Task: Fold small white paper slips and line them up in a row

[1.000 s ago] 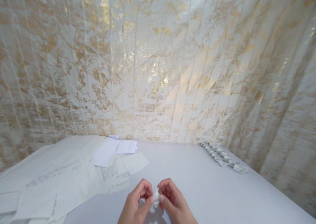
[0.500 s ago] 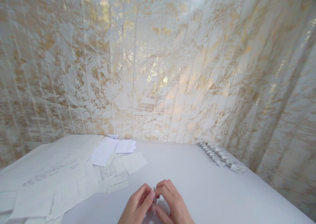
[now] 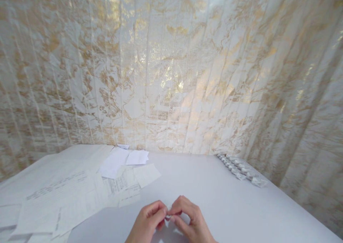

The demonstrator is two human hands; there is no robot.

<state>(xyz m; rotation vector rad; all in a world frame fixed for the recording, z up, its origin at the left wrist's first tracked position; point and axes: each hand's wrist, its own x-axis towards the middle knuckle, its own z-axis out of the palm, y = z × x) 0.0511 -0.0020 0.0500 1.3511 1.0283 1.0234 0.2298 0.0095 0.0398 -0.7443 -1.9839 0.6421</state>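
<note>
We see both hands close together, low in the view and over the white table (image 3: pixel 214 200), their fingertips meeting at a small whitish piece (image 3: pixel 168 217). The left hand (image 3: pixel 148 219) pinches it from the left, and the right hand (image 3: pixel 189 218) closes thumb and forefinger on it from the right. Only a sliver shows between the fingertips, so we cannot make out its shape or whether it wraps anything.

Toward the far right edge of the table, well apart from the hands, we see rows of silvery-white pieces (image 3: pixel 241 168) lined up side by side. They have a crinkled look, like small wrappers, but we cannot tell whether anything is inside them.

On the left, printed papers (image 3: pixel 72 196) overlap one another; their text is too blurred for us to read, and the nearest sheets are cut off by the frame. Smaller plain white sheets (image 3: pixel 114 162) lie at their far side. Behind the table hangs a gold-patterned curtain (image 3: pixel 171 75). The bottom edge crops both wrists.
</note>
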